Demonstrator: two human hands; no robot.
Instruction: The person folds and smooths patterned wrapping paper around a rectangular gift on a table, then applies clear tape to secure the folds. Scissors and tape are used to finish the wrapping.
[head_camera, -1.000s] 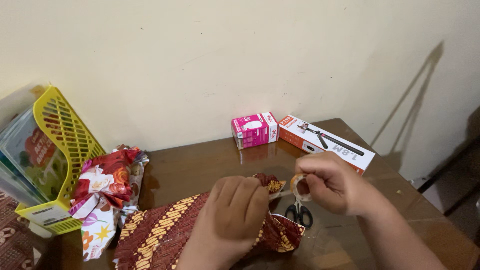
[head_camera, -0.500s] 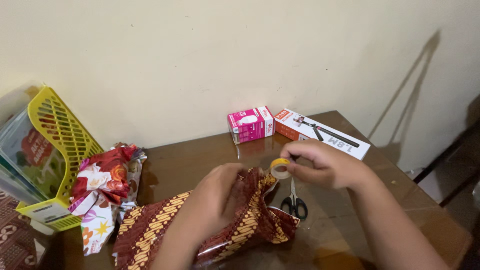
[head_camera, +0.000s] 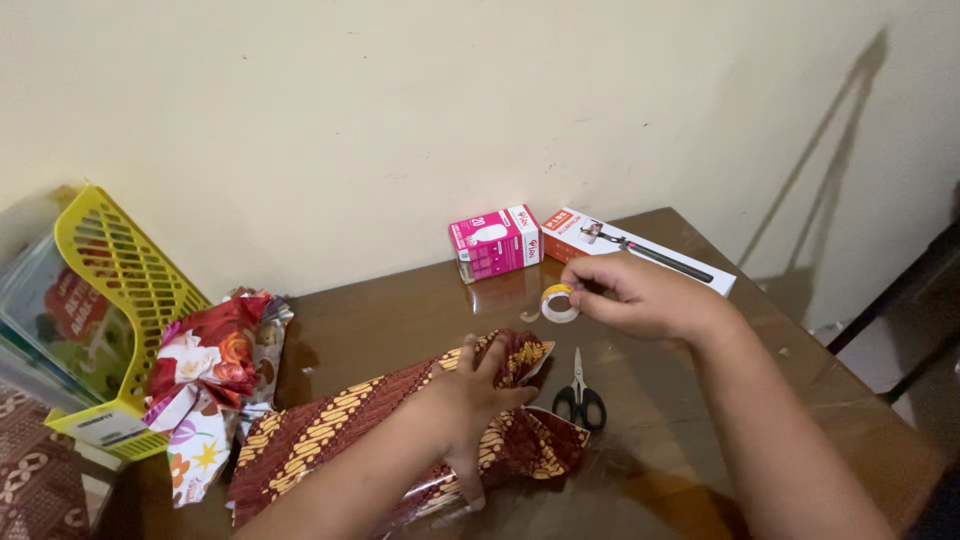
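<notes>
My left hand presses flat on a long object wrapped in red-brown patterned paper lying on the brown table. Its fingers are spread over the folded end of the wrapping. My right hand hovers to the right and farther back, pinching a small roll of clear tape by its edge. Black-handled scissors lie on the table just below the right hand, beside the wrapped end.
A pink box and a long white-and-orange box stand at the wall. Crumpled floral wrapping paper lies at the left, next to a tilted yellow plastic basket. The table's right edge drops to the floor.
My right hand has lifted away from the wrapped end toward the back right, with the tape roll in it. My left hand has flattened onto the wrapping.
</notes>
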